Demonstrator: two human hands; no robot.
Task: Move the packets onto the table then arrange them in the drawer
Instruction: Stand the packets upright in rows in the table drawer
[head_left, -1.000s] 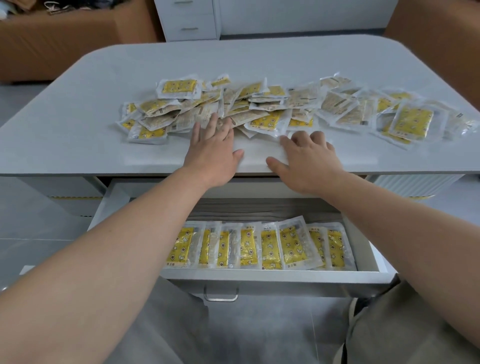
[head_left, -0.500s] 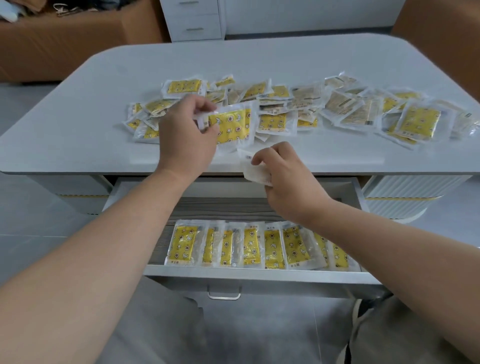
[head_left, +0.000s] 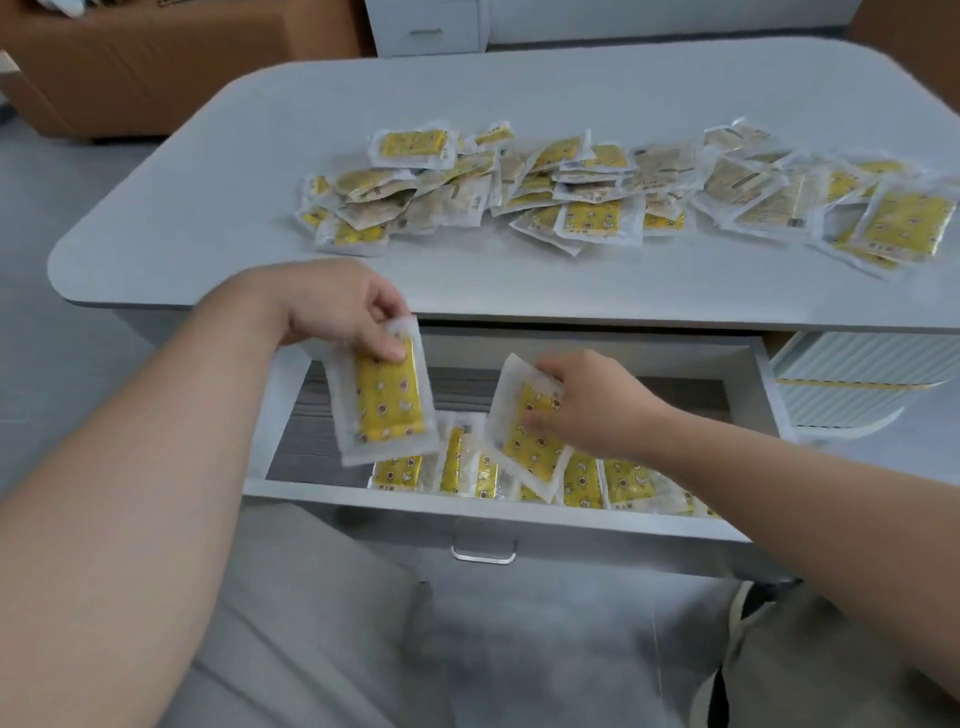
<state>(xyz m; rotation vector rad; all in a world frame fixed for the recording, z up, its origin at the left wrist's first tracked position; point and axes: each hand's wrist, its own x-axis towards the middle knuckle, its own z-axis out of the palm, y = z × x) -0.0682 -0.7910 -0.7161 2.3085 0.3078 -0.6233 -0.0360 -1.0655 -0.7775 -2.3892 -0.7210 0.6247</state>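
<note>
Packet, yellow, pinched by left hand; second packet gripped by right hand; both above open drawer. Risk: slick film slips; second packet may knock filed row askew.

Left grip raised, pinches one packet by top edge; right grip lower, palm down, clutching second packet.

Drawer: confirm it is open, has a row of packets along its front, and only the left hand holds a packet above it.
Not quite: both hands hold one. The head view shows the left hand pinching one packet and the right hand gripping a second packet above the open drawer, with the row of packets along its front.
</note>
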